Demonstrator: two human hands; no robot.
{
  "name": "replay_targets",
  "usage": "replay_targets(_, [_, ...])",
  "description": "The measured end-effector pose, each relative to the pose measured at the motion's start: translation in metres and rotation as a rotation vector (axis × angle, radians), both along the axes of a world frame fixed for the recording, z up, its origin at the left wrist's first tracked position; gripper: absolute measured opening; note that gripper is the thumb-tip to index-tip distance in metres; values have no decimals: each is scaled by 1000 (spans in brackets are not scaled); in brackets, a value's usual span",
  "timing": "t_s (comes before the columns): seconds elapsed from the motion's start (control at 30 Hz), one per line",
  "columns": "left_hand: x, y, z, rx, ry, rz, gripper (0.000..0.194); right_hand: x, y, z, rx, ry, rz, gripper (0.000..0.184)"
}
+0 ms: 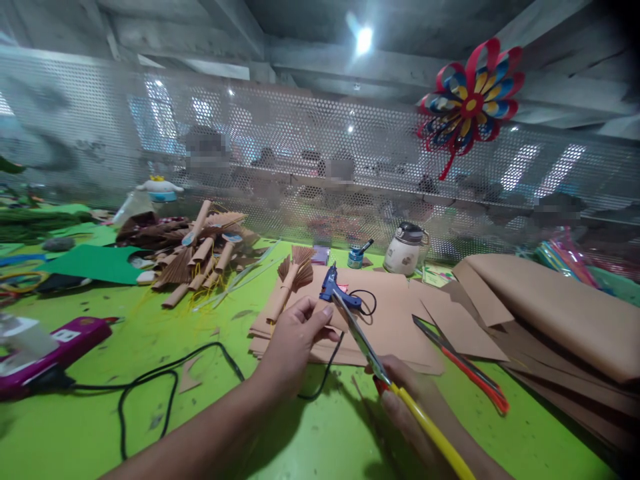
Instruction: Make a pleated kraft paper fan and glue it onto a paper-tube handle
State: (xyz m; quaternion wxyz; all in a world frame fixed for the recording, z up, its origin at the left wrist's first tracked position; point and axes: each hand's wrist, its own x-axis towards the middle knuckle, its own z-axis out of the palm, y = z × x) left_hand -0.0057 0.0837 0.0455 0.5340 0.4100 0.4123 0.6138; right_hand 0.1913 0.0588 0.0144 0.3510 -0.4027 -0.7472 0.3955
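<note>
My left hand (299, 330) pinches a small piece of brown paper (334, 318) between thumb and fingers. In my right hand (403, 393) is a pair of scissors (363, 343) with a yellow handle and a bit of red; the blades point up and away, tips near the held paper. A blue glue gun (330, 287) lies just beyond my fingertips on a stack of brown paper (390, 313), nozzle upward in view. Left of it rests a rolled brown paper piece with pleated fans (287, 283). A red-handled cutter knife (470, 373) lies right of the scissors.
A purple power strip (80, 337) with a black cable (195, 350) crosses the green table (215, 427) at left. Behind are piled paper rolls and fans (205, 257), a blue jar (355, 258), a white container (403, 252) and a perforated screen (300, 147). Folded brown paper (565, 307) lies right.
</note>
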Motion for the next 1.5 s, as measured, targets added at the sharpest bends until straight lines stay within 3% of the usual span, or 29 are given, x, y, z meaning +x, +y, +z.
replay_targets(0.2, [-1,1,1,22,-2,-4,21,3,3,1,-12,-25,54,53])
replay_targets(0.87, [-2,5,2,-25,-44,32,25,2,2,2,-17,-70,36,53])
replay_targets(1.1, [2,-1,3,-97,-96,-25,31,2,4,-4,-16,-36,-8,53])
replay_targets(1.5, [5,-1,-10,-65,-57,-129,25,-1,3,-5,-54,-14,-14,55])
